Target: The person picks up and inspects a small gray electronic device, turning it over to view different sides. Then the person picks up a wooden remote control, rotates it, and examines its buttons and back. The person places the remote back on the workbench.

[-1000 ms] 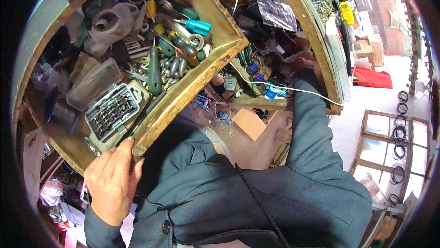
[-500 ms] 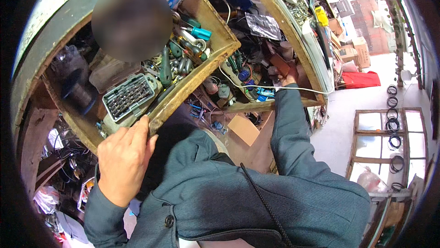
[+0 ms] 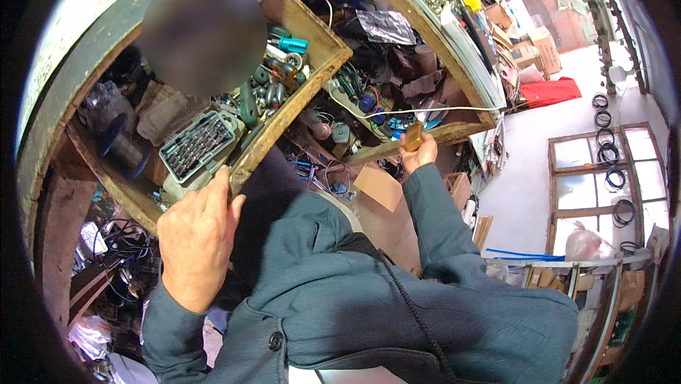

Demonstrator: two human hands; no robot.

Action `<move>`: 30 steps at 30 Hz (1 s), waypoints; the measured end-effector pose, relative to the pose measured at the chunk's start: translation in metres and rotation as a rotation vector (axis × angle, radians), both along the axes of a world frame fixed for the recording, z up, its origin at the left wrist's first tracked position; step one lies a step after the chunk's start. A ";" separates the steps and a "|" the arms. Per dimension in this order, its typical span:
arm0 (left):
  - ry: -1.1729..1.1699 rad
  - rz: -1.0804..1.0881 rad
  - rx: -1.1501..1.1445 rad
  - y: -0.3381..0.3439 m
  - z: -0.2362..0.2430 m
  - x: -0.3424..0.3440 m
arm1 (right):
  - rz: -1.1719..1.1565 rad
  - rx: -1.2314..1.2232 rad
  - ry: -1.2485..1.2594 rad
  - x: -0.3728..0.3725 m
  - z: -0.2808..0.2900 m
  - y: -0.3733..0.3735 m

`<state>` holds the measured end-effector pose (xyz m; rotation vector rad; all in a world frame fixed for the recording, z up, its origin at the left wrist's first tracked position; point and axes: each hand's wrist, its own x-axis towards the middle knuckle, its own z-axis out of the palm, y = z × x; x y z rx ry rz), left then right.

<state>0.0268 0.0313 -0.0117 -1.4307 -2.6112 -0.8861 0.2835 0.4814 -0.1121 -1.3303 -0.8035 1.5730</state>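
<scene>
My left hand (image 3: 195,238) grips the front edge of the pulled-out left wooden drawer (image 3: 284,123), fingers over the rim. Inside lies a grey open case of drill bits (image 3: 198,144), close to my fingertips. Pliers and other tools with green handles (image 3: 248,104) fill the drawer's right part, beside a teal-handled tool (image 3: 291,44). At the front edge of the right wooden drawer (image 3: 454,133), my right hand (image 3: 420,156) is closed around a small amber-brown block-like object (image 3: 413,136). Its exact kind is unclear.
A white cable (image 3: 397,112) crosses the right drawer, which holds cluttered parts and a silver packet (image 3: 385,27). Below stands a cardboard piece (image 3: 379,187). Tangled black cables (image 3: 124,242) lie at the left. Black coils (image 3: 606,152) hang before the window at the right.
My right hand has drawn back from inside the right drawer to its front edge, now with the amber-brown object. My left hand keeps its grip on the left drawer. The view has shifted slightly.
</scene>
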 end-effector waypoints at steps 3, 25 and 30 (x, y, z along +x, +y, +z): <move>-0.008 0.011 -0.016 -0.003 -0.001 0.002 | 0.256 -0.153 0.029 0.001 0.012 -0.067; -1.227 -0.079 1.049 -0.016 0.005 -0.077 | 1.593 0.997 0.335 -0.283 0.155 -0.260; -1.174 0.045 1.234 -0.012 0.002 -0.081 | 1.650 0.792 0.362 -0.308 0.159 -0.267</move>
